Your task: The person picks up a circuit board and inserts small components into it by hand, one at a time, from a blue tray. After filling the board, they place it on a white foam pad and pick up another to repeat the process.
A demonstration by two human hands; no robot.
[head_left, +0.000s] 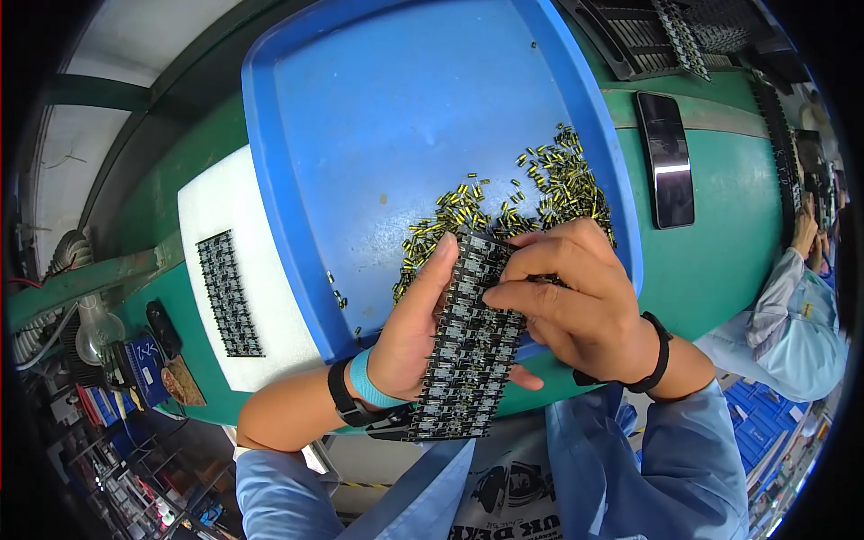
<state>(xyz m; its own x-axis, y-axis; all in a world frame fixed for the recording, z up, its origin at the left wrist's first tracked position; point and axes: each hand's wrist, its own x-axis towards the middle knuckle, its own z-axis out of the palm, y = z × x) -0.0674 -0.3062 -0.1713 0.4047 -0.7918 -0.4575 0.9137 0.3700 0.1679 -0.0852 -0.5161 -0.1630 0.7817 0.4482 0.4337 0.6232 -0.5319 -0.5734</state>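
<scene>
A long black circuit board panel (472,346), densely set with small parts, is gripped by my left hand (407,328). Its thumb lies along the left edge, and some fingers come out from behind on the right. My right hand (580,301) is over the panel's upper right part, its thumb and index finger pinched against the face; whatever sits between those fingertips is hidden. Just beyond the panel's top end, many small yellow-and-black cylindrical capacitors (569,184) are heaped in a blue tray (263,135).
A white foam sheet (292,337) left of the tray bears a second panel (230,297). On the green table (729,180) a black phone (666,162) lies to the right. Black racks (630,45) stand far right. A light bulb (97,335) is at left. Another person's sleeve (778,301) shows at right.
</scene>
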